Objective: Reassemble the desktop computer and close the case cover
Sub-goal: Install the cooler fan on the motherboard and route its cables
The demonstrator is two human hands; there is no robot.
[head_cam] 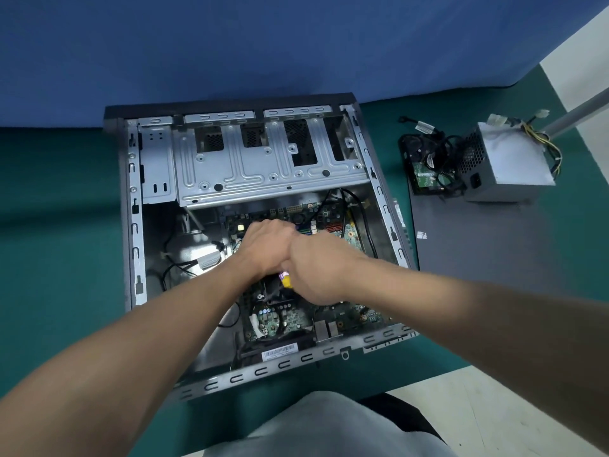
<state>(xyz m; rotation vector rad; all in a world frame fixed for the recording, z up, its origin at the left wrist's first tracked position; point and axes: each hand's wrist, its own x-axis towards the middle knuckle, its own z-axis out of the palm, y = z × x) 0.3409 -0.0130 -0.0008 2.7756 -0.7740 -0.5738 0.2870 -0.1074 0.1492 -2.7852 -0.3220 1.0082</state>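
Desktop case (pixel 133 206), ribbed grey steel, lies open; right hand (pixel 321 270) grips a yellow-handled tool (pixel 286 280), left hand (pixel 267 247) grip unclear.

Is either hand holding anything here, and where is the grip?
The right hand grips a screwdriver by its yellow handle. The left hand rests against it; whether it holds anything cannot be told.

A green counter (pixel 59 225) spreads across the scene, its surface matte and evenly lit from above. Behind it rises a blue partition (pixel 263 44), meeting the counter along a straight line. At the right, a pale wall (pixel 586 70) shows beyond a grey pole (pixel 580 113). Cream floor (pixel 478 410) lies below the counter's near edge.
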